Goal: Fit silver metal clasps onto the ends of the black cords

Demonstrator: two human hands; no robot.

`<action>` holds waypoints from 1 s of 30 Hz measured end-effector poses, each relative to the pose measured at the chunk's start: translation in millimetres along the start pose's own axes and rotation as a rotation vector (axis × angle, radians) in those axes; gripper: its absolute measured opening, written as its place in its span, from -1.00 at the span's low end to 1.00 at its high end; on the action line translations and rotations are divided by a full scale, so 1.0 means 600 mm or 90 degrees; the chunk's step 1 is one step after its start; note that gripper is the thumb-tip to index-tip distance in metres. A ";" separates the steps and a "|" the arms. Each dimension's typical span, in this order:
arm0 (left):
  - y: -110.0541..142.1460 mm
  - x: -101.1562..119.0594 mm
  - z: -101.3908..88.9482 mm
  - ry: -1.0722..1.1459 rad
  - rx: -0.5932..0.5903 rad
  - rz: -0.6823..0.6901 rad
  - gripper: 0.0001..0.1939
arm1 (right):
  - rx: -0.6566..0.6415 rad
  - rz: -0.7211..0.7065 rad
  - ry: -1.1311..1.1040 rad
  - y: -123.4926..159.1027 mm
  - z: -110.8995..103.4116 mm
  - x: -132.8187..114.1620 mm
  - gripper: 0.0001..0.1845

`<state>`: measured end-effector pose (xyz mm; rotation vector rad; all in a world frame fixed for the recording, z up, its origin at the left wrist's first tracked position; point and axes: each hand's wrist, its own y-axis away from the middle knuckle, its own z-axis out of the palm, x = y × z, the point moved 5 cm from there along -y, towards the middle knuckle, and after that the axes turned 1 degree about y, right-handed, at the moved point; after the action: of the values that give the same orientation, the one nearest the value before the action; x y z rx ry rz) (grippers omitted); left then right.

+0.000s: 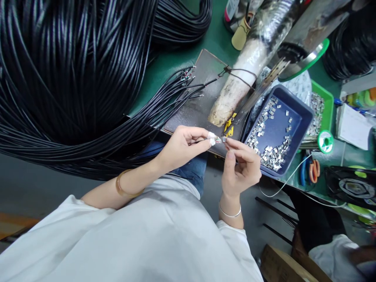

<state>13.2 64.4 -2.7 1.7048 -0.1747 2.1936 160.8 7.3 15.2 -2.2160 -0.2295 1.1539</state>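
My left hand [185,147], its thumb and forefinger tips wrapped in white, pinches the end of a black cable. Small coloured wires [217,140] stick out past those fingertips. Facing it, my right hand [242,164] holds a small silver metal connector shell [224,139] at its fingertips, close to the wire ends; whether the two touch I cannot tell. Just right of that hand, a blue tray [293,117] contains many loose silver shells of the same look. Black cables [164,103] lie beyond my left hand, their stripped ends on a dark board [202,62].
A huge coil of black cable [70,66] fills the left. A wrapped tube [235,86] slants over the board, beside yellow-black labels [230,124]. A green tray [329,102], solder spool [325,141], pliers [313,170] and fan [355,188] stand right. Another person [335,250] sits lower right.
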 end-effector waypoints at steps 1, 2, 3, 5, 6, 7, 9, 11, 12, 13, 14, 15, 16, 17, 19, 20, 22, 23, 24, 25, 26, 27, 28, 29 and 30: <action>-0.001 0.000 0.000 0.002 0.002 -0.002 -0.86 | -0.003 -0.001 0.002 0.000 0.002 0.001 -0.86; -0.001 -0.001 0.000 0.002 0.006 -0.002 -0.85 | -0.004 -0.010 0.007 0.000 0.003 0.000 -0.86; -0.002 -0.001 0.000 0.001 0.010 -0.002 -0.85 | -0.004 -0.024 0.014 -0.001 0.004 0.000 -0.85; -0.004 -0.001 0.000 -0.003 0.017 0.001 -0.85 | -0.001 -0.060 0.033 -0.002 0.005 -0.003 -0.82; -0.005 -0.001 0.001 -0.005 0.020 0.003 -0.86 | 0.000 -0.079 0.047 -0.003 0.006 -0.004 -0.81; -0.006 -0.002 0.001 -0.006 0.022 0.004 -0.87 | 0.001 -0.095 0.062 -0.004 0.006 -0.005 -0.80; -0.008 -0.003 0.001 -0.010 0.028 0.005 -0.89 | 0.003 -0.120 0.095 -0.005 0.008 -0.006 -0.79; -0.010 -0.004 0.001 -0.015 0.035 0.009 -0.90 | 0.010 -0.137 0.122 -0.006 0.009 -0.007 -0.79; -0.011 -0.004 0.001 -0.018 0.036 0.012 -0.91 | 0.014 -0.139 0.129 -0.006 0.010 -0.007 -0.78; -0.012 -0.004 0.001 -0.021 0.036 0.016 -0.91 | 0.018 -0.137 0.129 -0.007 0.010 -0.007 -0.78; -0.012 -0.003 0.001 -0.024 0.036 0.020 -0.90 | 0.021 -0.131 0.127 -0.008 0.011 -0.006 -0.78; -0.013 -0.002 0.002 -0.025 0.036 0.026 -0.90 | 0.024 -0.125 0.124 -0.008 0.011 -0.006 -0.78; -0.014 -0.001 0.002 -0.026 0.037 0.031 -0.90 | 0.023 -0.119 0.123 -0.009 0.011 -0.006 -0.79; -0.014 0.000 0.003 -0.026 0.039 0.039 -0.90 | 0.020 -0.116 0.126 -0.010 0.012 -0.007 -0.79; -0.014 0.004 0.004 -0.031 0.044 0.053 -0.89 | 0.015 -0.116 0.142 -0.013 0.013 -0.009 -0.81; -0.014 0.007 0.005 -0.038 0.048 0.060 -0.89 | 0.014 -0.117 0.149 -0.014 0.013 -0.011 -0.82; -0.012 0.010 0.006 -0.059 0.056 0.068 -0.88 | 0.017 -0.117 0.155 -0.016 0.012 -0.015 -0.82; -0.012 0.012 0.006 -0.069 0.061 0.070 -0.87 | 0.020 -0.117 0.156 -0.017 0.011 -0.017 -0.81; -0.011 0.013 0.005 -0.077 0.065 0.071 -0.87 | 0.022 -0.117 0.157 -0.018 0.011 -0.019 -0.80; -0.010 0.014 0.005 -0.083 0.068 0.070 -0.86 | 0.023 -0.119 0.157 -0.018 0.011 -0.021 -0.79; -0.010 0.014 0.004 -0.087 0.070 0.067 -0.86 | 0.023 -0.122 0.157 -0.017 0.010 -0.022 -0.79; -0.010 0.014 0.003 -0.090 0.070 0.064 -0.87 | 0.022 -0.127 0.157 -0.016 0.010 -0.023 -0.78; -0.010 0.013 0.002 -0.094 0.068 0.061 -0.87 | 0.021 -0.132 0.158 -0.015 0.010 -0.023 -0.78; -0.010 0.012 0.002 -0.099 0.065 0.058 -0.87 | 0.017 -0.138 0.160 -0.014 0.011 -0.023 -0.77; -0.010 0.011 0.001 -0.102 0.061 0.054 -0.88 | 0.012 -0.142 0.162 -0.013 0.011 -0.023 -0.77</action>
<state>14.5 71.3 3.2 1.9608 -0.1880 2.1569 148.3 10.5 26.1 -2.2280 -0.3463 0.7447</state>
